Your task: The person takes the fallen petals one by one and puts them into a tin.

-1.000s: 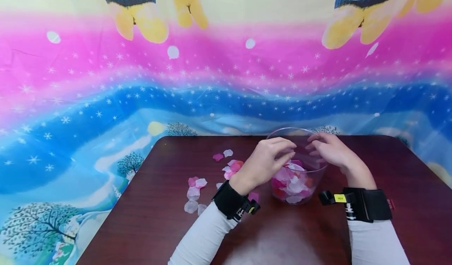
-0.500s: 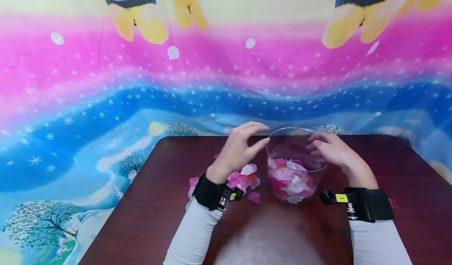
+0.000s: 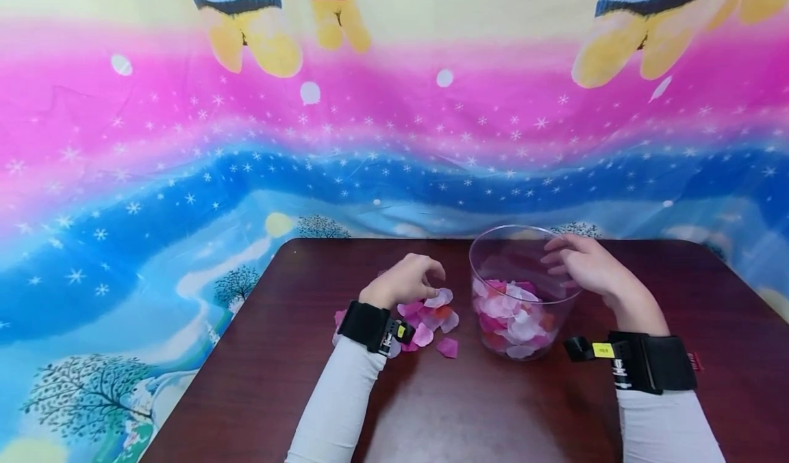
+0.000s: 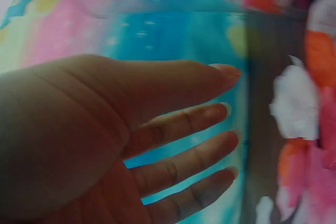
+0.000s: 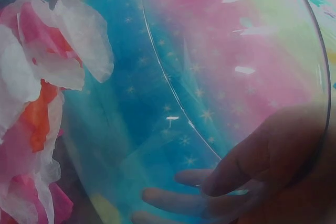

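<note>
A clear, tapered container [image 3: 524,303] stands on the table with pink, white and red artificial petals [image 3: 511,319] inside. To its left lies a loose heap of similar petals [image 3: 425,322]. My left hand [image 3: 403,281] hovers low over that heap, fingers bent downward. Nothing shows between thumb and fingers in the left wrist view, where white and pink petals [image 4: 296,100] lie just beyond the fingertips. At the container's right side, my right hand [image 3: 594,268] keeps its relaxed fingers against the upper wall near the rim; the right wrist view shows thumb and fingers loosely extended.
A dark red-brown table [image 3: 450,415] carries everything. One magenta petal [image 3: 447,347] lies apart, between heap and container. Behind the table hangs a printed cloth [image 3: 370,120] in pink and blue. Black straps [image 3: 653,362] with small cameras sit on both wrists.
My left hand has moved away from above the container, leftward and then down to the petal heap. The right hand stays at the container's right side.
</note>
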`<move>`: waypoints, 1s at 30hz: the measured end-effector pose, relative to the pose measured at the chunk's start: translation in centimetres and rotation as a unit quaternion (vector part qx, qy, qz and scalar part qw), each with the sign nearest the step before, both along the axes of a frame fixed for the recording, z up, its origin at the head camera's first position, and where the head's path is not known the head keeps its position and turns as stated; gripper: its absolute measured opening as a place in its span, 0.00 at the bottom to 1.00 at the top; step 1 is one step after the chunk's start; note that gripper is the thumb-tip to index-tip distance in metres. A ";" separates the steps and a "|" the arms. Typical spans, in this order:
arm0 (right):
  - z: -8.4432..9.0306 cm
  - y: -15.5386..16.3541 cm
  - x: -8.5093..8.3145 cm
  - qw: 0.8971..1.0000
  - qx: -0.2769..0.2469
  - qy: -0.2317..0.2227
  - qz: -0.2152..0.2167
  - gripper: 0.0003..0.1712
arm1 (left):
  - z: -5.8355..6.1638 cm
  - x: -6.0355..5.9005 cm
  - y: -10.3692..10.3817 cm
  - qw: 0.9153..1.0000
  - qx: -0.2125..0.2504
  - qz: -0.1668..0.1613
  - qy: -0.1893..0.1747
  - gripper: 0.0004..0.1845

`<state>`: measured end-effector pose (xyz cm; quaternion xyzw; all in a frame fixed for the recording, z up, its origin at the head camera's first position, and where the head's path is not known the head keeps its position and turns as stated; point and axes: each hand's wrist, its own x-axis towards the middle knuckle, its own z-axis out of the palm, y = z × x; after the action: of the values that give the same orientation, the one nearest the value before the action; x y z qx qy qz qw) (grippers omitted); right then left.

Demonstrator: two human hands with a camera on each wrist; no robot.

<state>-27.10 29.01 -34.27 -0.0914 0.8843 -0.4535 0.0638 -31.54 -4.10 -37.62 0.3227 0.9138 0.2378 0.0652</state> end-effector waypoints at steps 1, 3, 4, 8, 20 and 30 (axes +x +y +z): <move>0.0 0.1 0.0 1.000 -0.001 0.000 -0.001 0.27 | -0.3 -0.1 0.2 1.000 -0.009 0.004 -0.004 0.18; 0.1 0.1 0.0 1.000 0.000 0.000 -0.001 0.26 | -0.6 -0.1 0.6 1.000 -0.020 0.008 -0.013 0.19; 0.1 0.2 0.0 1.000 0.000 0.001 0.000 0.26 | -0.8 -0.1 0.8 0.999 -0.029 0.008 -0.011 0.19; 0.0 0.2 -0.1 1.000 -0.001 0.001 0.000 0.26 | -1.3 0.2 1.3 0.998 -0.055 0.001 -0.006 0.19; -0.1 0.3 -0.2 1.000 -0.003 0.007 -0.002 0.27 | -2.2 0.7 1.9 0.996 -0.084 0.021 -0.007 0.19; 0.0 0.3 -0.1 1.000 -0.005 0.007 -0.006 0.26 | -0.3 0.7 0.5 0.999 -0.041 0.010 -0.009 0.09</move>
<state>-27.18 29.29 -34.25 -0.0899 0.8830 -0.4574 0.0550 -30.87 -3.64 -37.94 0.3086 0.9252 0.2041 0.0845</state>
